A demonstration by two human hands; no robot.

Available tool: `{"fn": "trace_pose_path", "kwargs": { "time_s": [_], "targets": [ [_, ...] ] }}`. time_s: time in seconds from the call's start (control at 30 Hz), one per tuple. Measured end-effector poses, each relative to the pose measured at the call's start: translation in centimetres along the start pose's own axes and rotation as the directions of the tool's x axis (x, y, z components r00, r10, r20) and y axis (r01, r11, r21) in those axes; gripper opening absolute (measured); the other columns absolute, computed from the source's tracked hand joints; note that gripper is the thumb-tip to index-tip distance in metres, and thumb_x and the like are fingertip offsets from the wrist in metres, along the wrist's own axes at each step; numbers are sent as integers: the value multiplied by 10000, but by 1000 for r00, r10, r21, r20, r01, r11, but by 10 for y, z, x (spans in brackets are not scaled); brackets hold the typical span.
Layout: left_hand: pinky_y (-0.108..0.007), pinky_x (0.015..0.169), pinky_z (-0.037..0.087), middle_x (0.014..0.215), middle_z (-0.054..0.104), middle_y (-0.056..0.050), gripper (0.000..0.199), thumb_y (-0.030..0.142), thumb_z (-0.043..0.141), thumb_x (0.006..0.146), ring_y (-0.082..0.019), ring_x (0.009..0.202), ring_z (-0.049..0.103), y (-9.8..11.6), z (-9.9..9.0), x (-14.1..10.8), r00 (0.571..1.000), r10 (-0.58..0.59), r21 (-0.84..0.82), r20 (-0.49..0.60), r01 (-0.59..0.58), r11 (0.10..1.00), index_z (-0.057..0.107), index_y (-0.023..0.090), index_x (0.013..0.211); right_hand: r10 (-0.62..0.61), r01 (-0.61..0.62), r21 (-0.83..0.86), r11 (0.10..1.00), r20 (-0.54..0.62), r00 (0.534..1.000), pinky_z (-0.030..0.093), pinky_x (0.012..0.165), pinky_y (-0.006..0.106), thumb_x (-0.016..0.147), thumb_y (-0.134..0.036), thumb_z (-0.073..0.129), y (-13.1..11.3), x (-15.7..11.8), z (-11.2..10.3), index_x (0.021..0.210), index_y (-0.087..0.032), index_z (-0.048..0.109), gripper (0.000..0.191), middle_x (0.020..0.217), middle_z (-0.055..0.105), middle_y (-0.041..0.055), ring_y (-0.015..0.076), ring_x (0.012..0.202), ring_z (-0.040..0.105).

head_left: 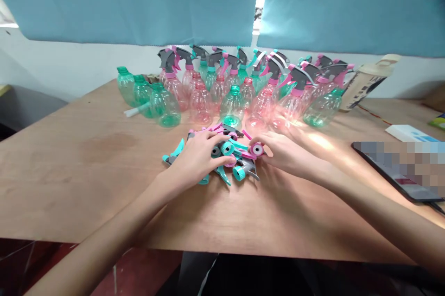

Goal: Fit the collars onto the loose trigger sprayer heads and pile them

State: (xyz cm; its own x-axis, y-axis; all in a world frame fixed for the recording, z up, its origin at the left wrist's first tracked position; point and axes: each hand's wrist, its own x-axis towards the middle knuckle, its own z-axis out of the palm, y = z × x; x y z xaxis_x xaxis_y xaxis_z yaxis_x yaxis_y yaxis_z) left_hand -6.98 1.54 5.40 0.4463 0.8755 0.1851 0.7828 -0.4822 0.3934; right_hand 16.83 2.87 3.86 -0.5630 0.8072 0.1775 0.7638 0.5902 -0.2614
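Spray heads in grey, pink and teal lie in a heap on the wooden table (104, 171). My left hand (200, 154) rests over the left side of this heap, its thumb and fingers apart around a teal-collared spray head (227, 148); whether it grips anything is unclear. At the heap's right edge, my right hand (278, 150) has thumb and fingers closed round a pink-collared spray head (257, 149). Another teal-collared head (239, 173) lies in front, between the hands.
Behind the heap stand several clear green bottles (165, 106) and pink bottles (201, 103), many topped with spray heads. A beige bottle (365, 83) leans at the back right. On the right lies a dark-edged tablet (399, 171) near a white-and-blue box (410, 134).
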Motion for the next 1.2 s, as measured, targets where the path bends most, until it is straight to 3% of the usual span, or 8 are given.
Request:
{"fn": "trace_pose_path", "kwargs": {
  "time_s": [0.17, 0.37, 0.53, 0.7, 0.87, 1.03, 1.2],
  "targets": [
    [-362, 860, 438, 1086, 648, -61, 362, 454, 566, 838, -253, 989, 589, 3, 0, 17, 999, 32, -28, -15, -32, 999, 643, 234, 1114, -20, 22, 109, 994, -14, 1000, 486, 831, 373, 801, -131, 527, 0, -7, 2, 1105, -189, 575, 313, 1105, 638, 84, 240, 1030, 585],
    [-346, 864, 440, 1104, 663, -69, 385, 483, 586, 817, -250, 1013, 594, 7, -14, 33, 997, 11, -135, -80, -21, 991, 653, 205, 1076, 80, -69, 253, 965, -32, 996, 502, 842, 411, 842, -260, 559, -3, -18, 2, 1106, -177, 563, 277, 1093, 659, 92, 246, 1006, 615],
    [-346, 926, 425, 1177, 624, -86, 428, 459, 605, 813, -241, 1082, 569, -4, 2, 43, 996, 19, -109, -85, -28, 994, 616, 190, 1146, 88, -67, 277, 958, -62, 994, 502, 819, 396, 838, -268, 582, -4, -27, 9, 1038, -185, 587, 216, 1031, 669, 67, 224, 950, 624],
    [-385, 1036, 347, 1366, 490, -118, 587, 439, 582, 838, -263, 1254, 454, -15, 14, 46, 998, 61, -69, -14, -62, 996, 447, 180, 1347, 56, -10, 339, 941, -125, 991, 502, 841, 381, 831, -185, 556, -2, -33, 10, 1083, -181, 568, 253, 1054, 668, 60, 206, 968, 628],
    [-371, 1040, 344, 1328, 527, -117, 520, 496, 449, 901, -257, 1219, 481, -24, -3, 36, 995, 2, -27, -97, -5, 1000, 523, 140, 1274, -41, 99, 389, 916, -154, 987, 498, 895, 406, 838, -177, 526, 0, -36, 7, 1179, -191, 511, 342, 1161, 636, 78, 217, 1045, 614],
    [-360, 1059, 323, 1300, 559, -100, 494, 471, 296, 959, -230, 1233, 469, -42, -9, 19, 997, -49, 25, -68, 50, 998, 583, 158, 1211, -44, 107, 354, 929, -182, 982, 406, 1012, 478, 848, -457, 566, 2, -10, 9, 1256, -204, 474, 489, 1312, 538, 111, 257, 1206, 510],
    [-406, 1063, 332, 1342, 530, -90, 494, 473, 272, 960, -241, 1253, 449, -47, -1, 3, 995, -88, 55, 40, 86, 995, 597, 190, 1200, -39, 42, 290, 956, -16, 999, 265, 1099, 513, 830, -629, 484, 7, 30, 19, 1373, -247, 408, 669, 1505, 308, 101, 278, 1378, 283]
  ]
}}
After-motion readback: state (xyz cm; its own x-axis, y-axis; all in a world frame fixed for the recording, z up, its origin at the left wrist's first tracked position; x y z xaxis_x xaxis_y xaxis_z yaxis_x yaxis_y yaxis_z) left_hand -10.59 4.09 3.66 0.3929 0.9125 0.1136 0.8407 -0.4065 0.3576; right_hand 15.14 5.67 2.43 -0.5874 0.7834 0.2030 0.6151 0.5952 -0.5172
